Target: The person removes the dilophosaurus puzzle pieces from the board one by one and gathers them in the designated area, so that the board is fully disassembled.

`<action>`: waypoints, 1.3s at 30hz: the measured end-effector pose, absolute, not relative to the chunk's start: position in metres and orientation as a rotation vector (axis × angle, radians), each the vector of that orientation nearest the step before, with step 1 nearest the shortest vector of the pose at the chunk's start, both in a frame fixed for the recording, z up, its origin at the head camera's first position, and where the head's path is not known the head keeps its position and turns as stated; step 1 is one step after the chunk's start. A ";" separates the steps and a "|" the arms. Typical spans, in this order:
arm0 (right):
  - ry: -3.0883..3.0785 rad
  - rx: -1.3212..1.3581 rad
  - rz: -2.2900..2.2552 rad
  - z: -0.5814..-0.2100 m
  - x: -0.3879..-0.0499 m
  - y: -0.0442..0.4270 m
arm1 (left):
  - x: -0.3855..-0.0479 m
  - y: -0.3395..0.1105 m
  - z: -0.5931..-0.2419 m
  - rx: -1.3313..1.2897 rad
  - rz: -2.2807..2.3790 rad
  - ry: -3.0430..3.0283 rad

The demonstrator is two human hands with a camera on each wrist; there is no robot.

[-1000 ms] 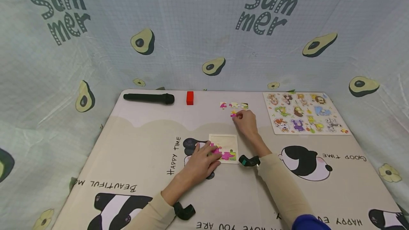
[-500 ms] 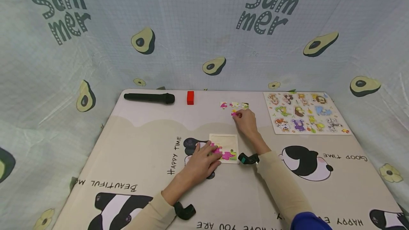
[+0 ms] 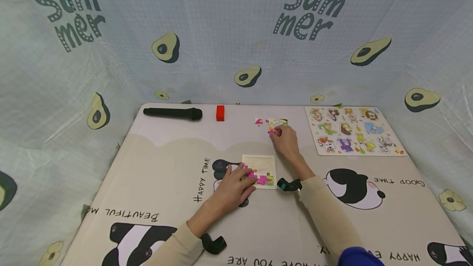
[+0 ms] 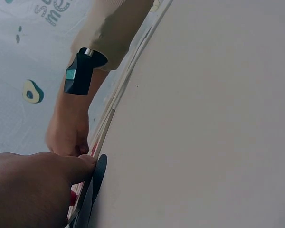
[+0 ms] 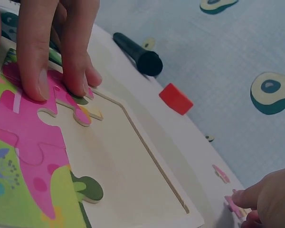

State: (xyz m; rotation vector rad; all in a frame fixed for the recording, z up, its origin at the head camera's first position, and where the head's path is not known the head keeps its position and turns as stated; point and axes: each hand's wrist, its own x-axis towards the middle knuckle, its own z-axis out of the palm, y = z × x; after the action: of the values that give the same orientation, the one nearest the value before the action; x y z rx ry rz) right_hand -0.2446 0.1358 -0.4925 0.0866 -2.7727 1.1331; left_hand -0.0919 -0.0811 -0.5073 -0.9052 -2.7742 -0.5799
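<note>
Puzzle tray (image 3: 261,163) lies square-on, near side filled, left hand (image 3: 232,188) spread atop, right hand (image 3: 286,143) pinching a piece (image 3: 271,129).

Against the view half a second ago, the right hand (image 3: 286,141) sits very slightly farther to the person's right. Its wrist camera (image 3: 290,184) and sleeve (image 3: 327,210) are displaced likewise. Slightly more of the pink-and-yellow puzzle piece (image 3: 271,129) shows beside that hand.

the table (image 3: 166,167) bears a microphone (image 3: 172,113), red block (image 3: 220,113), puzzle pieces (image 3: 272,121), tray (image 3: 260,164) and animal board (image 3: 353,134).
</note>
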 end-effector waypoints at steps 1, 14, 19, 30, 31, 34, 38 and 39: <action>-2.768 0.088 1.130 -0.493 -0.244 0.136 | -0.092 -0.081 -0.507 -0.907 -0.582 -2.768; -2.787 0.134 1.099 -0.481 -0.229 0.132 | -0.092 -0.081 -0.507 -0.912 -0.548 -2.733; -2.810 0.180 1.107 -0.477 -0.220 0.128 | -0.090 -0.082 -0.505 -0.905 -0.552 -2.736; -2.851 0.310 1.116 -0.470 -0.194 0.116 | -0.088 -0.084 -0.504 -0.922 -0.539 -2.726; -2.859 0.318 1.111 -0.470 -0.192 0.115 | -0.088 -0.084 -0.504 -0.922 -0.539 -2.725; -2.879 0.347 1.107 -0.469 -0.185 0.110 | -0.089 -0.084 -0.505 -0.924 -0.539 -2.718; -2.912 0.377 1.095 -0.469 -0.176 0.104 | -0.090 -0.084 -0.506 -0.928 -0.553 -2.710; -2.926 0.379 1.088 -0.468 -0.174 0.102 | -0.090 -0.083 -0.507 -0.930 -0.553 -2.706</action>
State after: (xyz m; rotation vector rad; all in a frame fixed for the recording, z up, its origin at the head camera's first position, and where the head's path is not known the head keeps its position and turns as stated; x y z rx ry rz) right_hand -0.1735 0.1023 -0.4683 0.3788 -2.9265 1.0880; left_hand -0.0899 -0.0834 -0.5067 -0.9305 -2.7065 -0.5529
